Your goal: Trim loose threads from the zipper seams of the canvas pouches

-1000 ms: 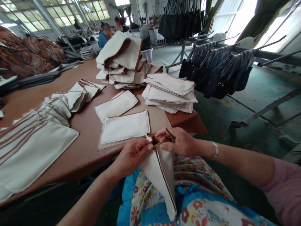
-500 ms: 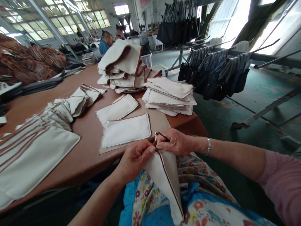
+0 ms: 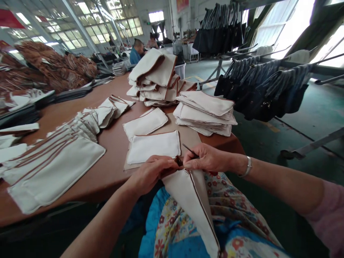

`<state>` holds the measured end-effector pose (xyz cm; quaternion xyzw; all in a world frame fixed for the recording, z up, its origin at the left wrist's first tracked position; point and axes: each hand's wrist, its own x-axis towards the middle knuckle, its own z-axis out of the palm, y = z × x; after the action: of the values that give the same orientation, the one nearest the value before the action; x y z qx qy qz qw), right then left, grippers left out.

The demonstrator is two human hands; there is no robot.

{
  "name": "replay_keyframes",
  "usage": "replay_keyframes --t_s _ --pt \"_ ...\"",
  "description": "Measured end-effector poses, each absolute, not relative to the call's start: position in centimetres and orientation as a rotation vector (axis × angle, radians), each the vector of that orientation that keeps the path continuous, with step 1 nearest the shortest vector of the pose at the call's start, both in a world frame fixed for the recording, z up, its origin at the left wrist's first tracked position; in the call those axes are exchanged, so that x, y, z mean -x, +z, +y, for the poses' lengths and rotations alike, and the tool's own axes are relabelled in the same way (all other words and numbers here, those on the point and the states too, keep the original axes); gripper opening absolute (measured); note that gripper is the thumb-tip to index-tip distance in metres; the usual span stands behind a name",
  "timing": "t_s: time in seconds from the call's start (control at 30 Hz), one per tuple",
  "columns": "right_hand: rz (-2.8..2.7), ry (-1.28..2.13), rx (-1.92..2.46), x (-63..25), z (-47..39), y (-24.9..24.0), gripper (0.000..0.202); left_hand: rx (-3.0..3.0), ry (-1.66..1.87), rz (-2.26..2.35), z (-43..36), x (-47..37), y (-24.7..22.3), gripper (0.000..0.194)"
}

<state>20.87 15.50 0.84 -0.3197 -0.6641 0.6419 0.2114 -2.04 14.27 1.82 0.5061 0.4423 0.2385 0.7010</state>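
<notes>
A white fabric piece with brown edging (image 3: 188, 200) hangs from my two hands over my lap, its lower end narrow and pointing down. My left hand (image 3: 154, 172) is closed on its top edge, fingers laid over the brown trim. Right beside it, my right hand (image 3: 205, 157) pinches the same edge and also holds a thin dark tool (image 3: 191, 150) that points up and left. Just beyond my hands, a flat white piece (image 3: 154, 146) lies on a tan sheet (image 3: 188, 133), with another white piece (image 3: 146, 122) partly behind it.
The brown table (image 3: 113, 154) bears a row of overlapping white pieces (image 3: 64, 161) at left, a low white stack (image 3: 205, 113) and a taller pile (image 3: 158, 77) behind. Racks of dark bags (image 3: 260, 89) stand at right. A person in blue (image 3: 135, 53) sits in the background.
The view has turned left, so the scene sits farther right. My left hand's fingers have flattened over the edge, and the tool's tip now points up, apart from the fabric.
</notes>
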Motion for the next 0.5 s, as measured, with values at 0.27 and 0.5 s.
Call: replay_keyframes --t_s 0.27,0.5 --pt "-1.731 1.773 1.033 -20.0 15.5 1.3 0.034 -1.023 0.585 0.96 13.8 1.4 1.5 0.013" --pt "-1.773 1.482 1.121 -18.9 13.7 -1.6 0.03 -1.144 0.78 1.029 11.2 1.1 -0.7 0.014"
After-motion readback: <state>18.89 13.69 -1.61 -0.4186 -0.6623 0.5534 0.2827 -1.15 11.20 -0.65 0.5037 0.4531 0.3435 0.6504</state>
